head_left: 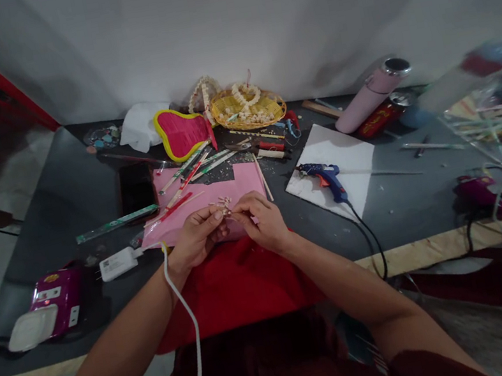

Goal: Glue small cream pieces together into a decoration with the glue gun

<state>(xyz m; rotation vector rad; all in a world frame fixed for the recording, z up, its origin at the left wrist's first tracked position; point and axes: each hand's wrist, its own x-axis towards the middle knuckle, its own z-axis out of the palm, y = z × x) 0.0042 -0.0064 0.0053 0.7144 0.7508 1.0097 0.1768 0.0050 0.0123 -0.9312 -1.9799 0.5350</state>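
Bead piece: a small cluster of pale beads (224,206) sits between my fingertips, just above the near edge of the pink paper; too small for me to tell its exact form.
Left hand: my left hand (197,236) has its fingers pinched together on the left side of the beads, thumb and forefinger closed on them.
Right hand: my right hand (261,217) meets the left one, fingertips closed on the same cluster from the right; whether it also holds a thread I cannot tell.
Pink paper: the pink paper (236,185) lies flat on the dark table (77,193), under and beyond my hands.
Red cloth: a red cloth (239,287) is spread below my wrists, hanging over the table edge.
White cable: a white cable (189,328) runs past my left forearm to a white charger (117,263) lying left of the paper.
Sticks: loose sticks and straws (190,173) lie across the far left part of the paper.
Glue gun: a blue glue gun (324,176) rests on a white sheet (346,151) to my right, well apart from my hands.
Basket: a yellow basket (266,110) with bead strings stands at the far side by the wall.
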